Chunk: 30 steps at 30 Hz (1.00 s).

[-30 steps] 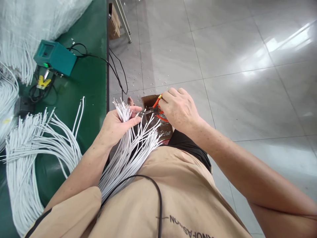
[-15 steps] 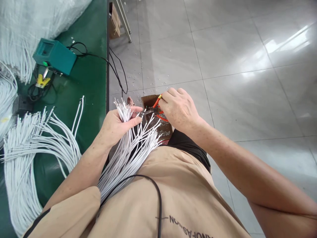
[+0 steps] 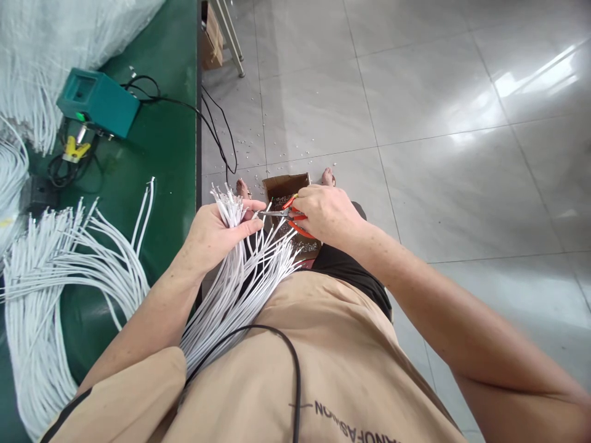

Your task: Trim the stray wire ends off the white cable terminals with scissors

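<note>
A bundle of white wires (image 3: 235,271) runs up across my lap. My left hand (image 3: 210,237) is closed around its upper part, with the trimmed ends sticking out above the fist. My left thumb and index finger reach toward the jaws of a pair of orange-handled pliers (image 3: 302,229). My right hand (image 3: 330,212) grips the handles of these pliers. Their slim metal jaws point left, at a wire by my left fingertips; whether they touch it is too small to tell. Other loose wire ends fan out below the jaws.
Under my hands stands a cardboard box (image 3: 286,184) with small clippings in it; more bits lie on the tiled floor (image 3: 415,184). On the green table (image 3: 170,154) at left are a teal device (image 3: 99,101), a black cable and more white wire bundles (image 3: 39,307).
My right hand has turned and lowered slightly, and the plier handles have come closer together. The left hand keeps its hold on the wires, nearly unmoved.
</note>
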Each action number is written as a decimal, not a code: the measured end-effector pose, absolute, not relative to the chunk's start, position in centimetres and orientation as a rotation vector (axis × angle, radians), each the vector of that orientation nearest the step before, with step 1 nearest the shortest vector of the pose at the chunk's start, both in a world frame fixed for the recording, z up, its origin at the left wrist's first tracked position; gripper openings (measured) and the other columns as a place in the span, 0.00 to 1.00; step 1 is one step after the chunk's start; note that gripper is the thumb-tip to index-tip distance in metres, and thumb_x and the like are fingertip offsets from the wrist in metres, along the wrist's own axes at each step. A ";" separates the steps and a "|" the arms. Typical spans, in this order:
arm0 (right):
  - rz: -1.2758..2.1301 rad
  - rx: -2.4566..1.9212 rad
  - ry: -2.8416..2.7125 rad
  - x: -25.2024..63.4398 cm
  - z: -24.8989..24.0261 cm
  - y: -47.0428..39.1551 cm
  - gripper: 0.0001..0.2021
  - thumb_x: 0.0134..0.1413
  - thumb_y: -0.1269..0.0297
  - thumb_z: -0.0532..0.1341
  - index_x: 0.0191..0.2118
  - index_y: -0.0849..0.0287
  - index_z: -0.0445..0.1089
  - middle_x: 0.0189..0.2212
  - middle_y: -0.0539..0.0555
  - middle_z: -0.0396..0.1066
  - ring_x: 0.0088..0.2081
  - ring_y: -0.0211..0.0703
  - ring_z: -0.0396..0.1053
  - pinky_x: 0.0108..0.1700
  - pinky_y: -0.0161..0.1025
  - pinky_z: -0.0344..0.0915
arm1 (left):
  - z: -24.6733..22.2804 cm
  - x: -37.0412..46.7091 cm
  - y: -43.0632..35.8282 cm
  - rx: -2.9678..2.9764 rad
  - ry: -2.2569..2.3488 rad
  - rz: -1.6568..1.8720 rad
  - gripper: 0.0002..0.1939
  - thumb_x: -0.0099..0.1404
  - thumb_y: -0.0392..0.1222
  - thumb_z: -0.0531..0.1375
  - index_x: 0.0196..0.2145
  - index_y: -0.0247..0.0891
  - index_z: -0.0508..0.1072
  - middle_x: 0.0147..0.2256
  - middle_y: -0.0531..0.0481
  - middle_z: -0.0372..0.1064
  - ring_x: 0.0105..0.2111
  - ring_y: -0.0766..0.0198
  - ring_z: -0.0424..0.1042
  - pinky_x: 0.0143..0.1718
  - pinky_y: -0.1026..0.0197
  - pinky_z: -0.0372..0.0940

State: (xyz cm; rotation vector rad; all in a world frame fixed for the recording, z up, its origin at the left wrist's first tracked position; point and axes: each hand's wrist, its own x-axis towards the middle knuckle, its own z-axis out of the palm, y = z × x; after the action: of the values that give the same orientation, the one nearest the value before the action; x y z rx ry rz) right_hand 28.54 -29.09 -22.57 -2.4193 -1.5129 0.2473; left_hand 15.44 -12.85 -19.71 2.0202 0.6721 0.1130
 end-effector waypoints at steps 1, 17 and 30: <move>0.252 -2.421 -1.501 28.3 -22.6 -29.2 0.08 0.55 0.70 0.57 0.26 0.61 0.70 0.28 0.52 0.70 0.29 0.38 0.61 0.29 0.38 0.45 | -19.6 15.5 -12.9 2.037 0.666 0.110 0.16 0.49 0.46 0.68 0.38 0.40 0.80 0.28 0.51 0.71 0.29 0.64 0.67 0.34 0.62 0.61; 0.465 -1.808 -0.612 25.5 -23.1 -28.5 0.09 0.52 0.62 0.60 0.29 0.62 0.72 0.23 0.48 0.62 0.25 0.32 0.55 0.31 0.35 0.54 | -20.1 15.7 -13.5 2.016 0.786 0.129 0.20 0.47 0.45 0.69 0.39 0.39 0.77 0.29 0.52 0.73 0.29 0.65 0.70 0.36 0.62 0.64; 0.855 -1.430 -0.381 25.1 -21.9 -27.7 0.09 0.45 0.61 0.64 0.28 0.62 0.74 0.21 0.47 0.65 0.24 0.31 0.57 0.29 0.33 0.55 | -20.3 15.7 -13.9 1.922 0.707 0.110 0.17 0.49 0.45 0.68 0.38 0.37 0.75 0.28 0.52 0.73 0.29 0.63 0.73 0.35 0.62 0.66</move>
State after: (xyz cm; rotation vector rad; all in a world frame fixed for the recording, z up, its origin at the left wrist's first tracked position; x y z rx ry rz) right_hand 25.05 -27.69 -21.94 -1.4303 -0.3808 0.8546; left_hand 15.65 -13.89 -20.32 1.9222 0.7074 0.1096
